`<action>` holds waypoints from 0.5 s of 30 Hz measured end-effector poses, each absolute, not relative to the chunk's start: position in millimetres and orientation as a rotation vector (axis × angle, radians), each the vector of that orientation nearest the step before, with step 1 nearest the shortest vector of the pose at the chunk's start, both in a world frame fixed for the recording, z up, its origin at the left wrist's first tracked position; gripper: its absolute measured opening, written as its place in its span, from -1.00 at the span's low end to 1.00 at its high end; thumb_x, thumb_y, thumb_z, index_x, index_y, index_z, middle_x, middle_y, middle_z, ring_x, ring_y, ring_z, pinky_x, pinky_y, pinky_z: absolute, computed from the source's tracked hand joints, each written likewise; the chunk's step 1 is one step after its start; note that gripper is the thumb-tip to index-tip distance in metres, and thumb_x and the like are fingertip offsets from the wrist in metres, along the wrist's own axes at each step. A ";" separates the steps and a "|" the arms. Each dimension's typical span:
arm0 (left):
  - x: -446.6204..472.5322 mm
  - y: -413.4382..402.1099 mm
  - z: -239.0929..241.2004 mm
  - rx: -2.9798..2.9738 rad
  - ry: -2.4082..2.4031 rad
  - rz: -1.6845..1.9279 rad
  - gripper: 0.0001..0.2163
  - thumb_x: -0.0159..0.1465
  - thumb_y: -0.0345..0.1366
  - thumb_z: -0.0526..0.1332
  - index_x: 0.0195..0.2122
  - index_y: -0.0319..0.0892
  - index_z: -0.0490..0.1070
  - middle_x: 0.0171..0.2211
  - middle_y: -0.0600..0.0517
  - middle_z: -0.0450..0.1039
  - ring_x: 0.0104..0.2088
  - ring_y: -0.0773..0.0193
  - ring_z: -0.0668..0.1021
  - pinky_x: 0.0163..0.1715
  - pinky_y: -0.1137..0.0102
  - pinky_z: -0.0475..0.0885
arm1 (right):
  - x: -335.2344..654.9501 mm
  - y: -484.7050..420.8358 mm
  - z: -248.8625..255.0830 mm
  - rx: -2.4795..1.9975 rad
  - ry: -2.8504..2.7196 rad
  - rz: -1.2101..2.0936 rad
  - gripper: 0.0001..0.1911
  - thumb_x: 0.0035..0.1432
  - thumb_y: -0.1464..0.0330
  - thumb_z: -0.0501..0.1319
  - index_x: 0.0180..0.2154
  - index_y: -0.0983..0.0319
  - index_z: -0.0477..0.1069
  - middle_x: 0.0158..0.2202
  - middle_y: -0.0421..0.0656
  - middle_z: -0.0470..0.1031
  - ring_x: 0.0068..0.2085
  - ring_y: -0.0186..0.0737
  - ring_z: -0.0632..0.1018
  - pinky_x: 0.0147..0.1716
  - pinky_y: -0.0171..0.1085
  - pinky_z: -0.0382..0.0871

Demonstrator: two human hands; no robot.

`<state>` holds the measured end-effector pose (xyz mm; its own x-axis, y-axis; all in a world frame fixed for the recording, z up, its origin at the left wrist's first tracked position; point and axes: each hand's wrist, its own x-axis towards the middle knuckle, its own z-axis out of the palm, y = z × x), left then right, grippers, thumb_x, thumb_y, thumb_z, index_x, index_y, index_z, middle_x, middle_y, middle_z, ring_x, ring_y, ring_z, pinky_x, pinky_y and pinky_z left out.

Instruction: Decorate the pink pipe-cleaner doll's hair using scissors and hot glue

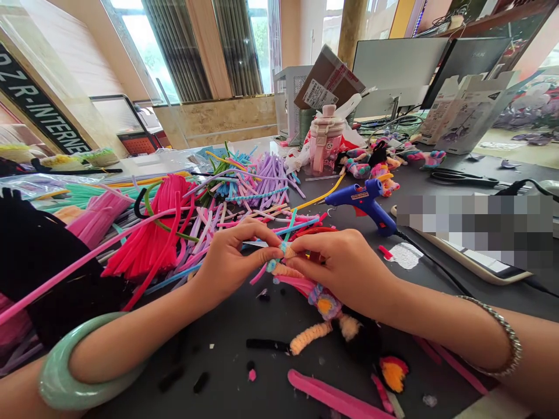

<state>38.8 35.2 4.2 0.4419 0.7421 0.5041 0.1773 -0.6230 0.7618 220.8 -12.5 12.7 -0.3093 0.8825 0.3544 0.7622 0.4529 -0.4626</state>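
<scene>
My left hand (231, 259) and my right hand (349, 262) meet over the dark table. Between them is a small doll made of fuzzy pipe cleaners (324, 304), with a purple and yellow flower on its body. The left thumb and forefinger pinch the light-blue end of one peach-coloured limb. Right fingers close around the same limb just beside it. The doll's dark head points toward me, partly under my right wrist. One peach arm (311, 337) stretches out left, by a short black pipe cleaner (267, 344).
Bundles of pink pipe cleaners (151, 247) and purple pipe cleaners (266, 177) heap up at left and behind. A blue glue gun (356, 201) with a cord lies behind my right hand. Nearby are a pink bottle (325, 142), scissors (463, 177) and a pixelated device (476, 238).
</scene>
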 end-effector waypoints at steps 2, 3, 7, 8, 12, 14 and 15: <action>38.6 34.6 4.9 2.064 0.775 1.156 -0.98 0.06 -0.36 0.33 -0.47 -0.17 0.52 -0.47 0.04 0.47 -0.36 0.26 0.48 -0.24 0.34 0.36 | 220.8 -11.9 12.6 -1.371 -2.146 0.282 -0.80 0.14 0.36 0.19 -0.50 0.25 0.45 -0.63 -0.32 0.29 -0.55 -0.43 0.26 -0.52 -0.36 0.03; 38.5 34.5 5.3 2.062 0.778 1.153 -0.98 0.06 -0.35 0.33 -0.47 -0.17 0.53 -0.47 0.03 0.47 -0.36 0.25 0.48 -0.23 0.33 0.36 | 220.9 -11.6 12.5 -1.372 -2.146 0.282 -0.81 0.14 0.36 0.19 -0.49 0.25 0.47 -0.62 -0.31 0.31 -0.55 -0.43 0.27 -0.52 -0.36 0.04; 39.0 34.4 6.3 2.052 0.767 1.136 -0.96 0.06 -0.33 0.34 -0.48 -0.17 0.55 -0.48 0.01 0.47 -0.35 0.23 0.47 -0.23 0.31 0.37 | 221.5 -11.7 11.4 -1.355 -2.143 0.294 -0.84 0.14 0.36 0.19 -0.44 0.24 0.51 -0.58 -0.29 0.40 -0.54 -0.42 0.32 -0.50 -0.36 0.07; 39.3 34.5 6.4 2.049 0.762 1.136 -0.96 0.05 -0.33 0.34 -0.48 -0.16 0.55 -0.48 0.01 0.47 -0.35 0.22 0.47 -0.24 0.31 0.38 | 221.7 -12.0 11.2 -1.347 -2.142 0.301 -0.84 0.14 0.37 0.19 -0.43 0.23 0.51 -0.57 -0.28 0.42 -0.53 -0.41 0.34 -0.50 -0.36 0.08; 40.4 34.1 6.8 2.036 0.748 1.134 -0.96 0.04 -0.33 0.36 -0.47 -0.15 0.57 -0.50 0.01 0.47 -0.35 0.21 0.47 -0.27 0.31 0.39 | 221.9 -13.0 10.9 -1.333 -2.152 0.303 -0.85 0.14 0.38 0.19 -0.43 0.23 0.51 -0.56 -0.27 0.45 -0.52 -0.40 0.37 -0.48 -0.37 0.11; 40.6 33.7 7.3 2.037 0.743 1.132 -0.96 0.04 -0.32 0.36 -0.48 -0.15 0.57 -0.50 0.01 0.48 -0.36 0.21 0.47 -0.27 0.31 0.40 | 221.8 -13.2 11.1 -1.335 -2.160 0.294 -0.84 0.15 0.38 0.18 -0.44 0.24 0.50 -0.56 -0.26 0.44 -0.52 -0.39 0.37 -0.48 -0.37 0.12; 40.6 33.5 7.6 2.039 0.741 1.129 -0.96 0.05 -0.32 0.36 -0.48 -0.15 0.57 -0.50 0.01 0.48 -0.36 0.21 0.48 -0.27 0.31 0.40 | 221.8 -13.2 11.1 -1.334 -2.163 0.292 -0.83 0.15 0.38 0.18 -0.44 0.24 0.50 -0.56 -0.26 0.44 -0.52 -0.39 0.38 -0.48 -0.37 0.12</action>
